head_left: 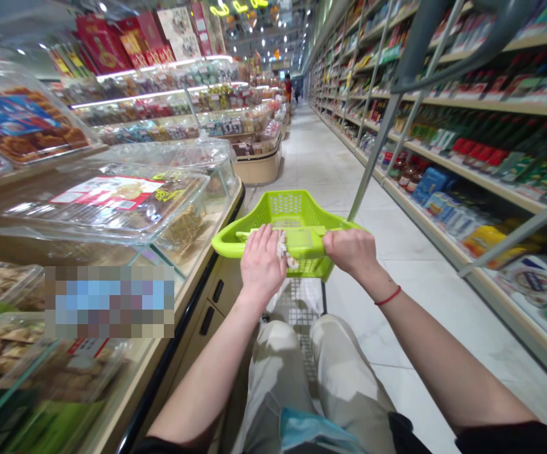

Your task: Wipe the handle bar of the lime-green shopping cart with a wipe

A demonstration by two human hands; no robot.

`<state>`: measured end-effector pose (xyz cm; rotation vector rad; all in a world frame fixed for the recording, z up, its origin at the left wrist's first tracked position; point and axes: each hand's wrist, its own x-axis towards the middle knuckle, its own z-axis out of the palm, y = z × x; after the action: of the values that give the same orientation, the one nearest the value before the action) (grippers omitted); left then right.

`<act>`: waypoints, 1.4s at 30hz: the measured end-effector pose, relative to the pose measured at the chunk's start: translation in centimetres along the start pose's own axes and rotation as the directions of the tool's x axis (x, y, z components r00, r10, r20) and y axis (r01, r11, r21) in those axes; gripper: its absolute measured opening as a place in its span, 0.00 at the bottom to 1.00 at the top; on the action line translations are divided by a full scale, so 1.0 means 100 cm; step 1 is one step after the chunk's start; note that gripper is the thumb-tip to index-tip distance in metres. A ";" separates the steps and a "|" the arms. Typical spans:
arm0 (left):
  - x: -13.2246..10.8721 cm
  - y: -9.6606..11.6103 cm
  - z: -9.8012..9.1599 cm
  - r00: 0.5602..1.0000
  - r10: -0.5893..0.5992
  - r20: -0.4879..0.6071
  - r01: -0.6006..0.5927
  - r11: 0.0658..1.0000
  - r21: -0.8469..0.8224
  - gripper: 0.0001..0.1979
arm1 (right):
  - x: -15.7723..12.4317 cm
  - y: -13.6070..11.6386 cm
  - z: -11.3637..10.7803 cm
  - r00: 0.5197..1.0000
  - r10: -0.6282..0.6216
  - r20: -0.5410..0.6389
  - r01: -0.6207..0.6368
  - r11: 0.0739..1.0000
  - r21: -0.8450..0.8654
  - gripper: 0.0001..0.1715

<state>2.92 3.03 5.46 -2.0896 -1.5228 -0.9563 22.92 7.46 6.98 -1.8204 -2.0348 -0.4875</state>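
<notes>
A green shopping cart with a basket top stands right in front of me, its handle bar nearest my body. My left hand is wrapped over the left part of the handle, and something small and whitish shows beside its fingers. My right hand is closed round the right part of the handle; a red string circles that wrist. The visible part of the upper basket holds nothing I can make out.
Display counters with clear packaged food run close along the left. Stocked shelves line the right, with a slanting metal pole before them. A pale tiled aisle leads ahead, with people far off.
</notes>
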 end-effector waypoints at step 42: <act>0.039 0.051 0.012 0.986 0.014 0.164 -0.017 1.000 0.016 0.19 | -0.001 -0.002 -0.002 0.999 0.033 -0.019 -0.033 0.999 -0.004 0.28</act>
<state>8.78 4.67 7.88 -2.2115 -1.5842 -0.7794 22.72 7.24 7.14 -1.8416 -1.9893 -0.4989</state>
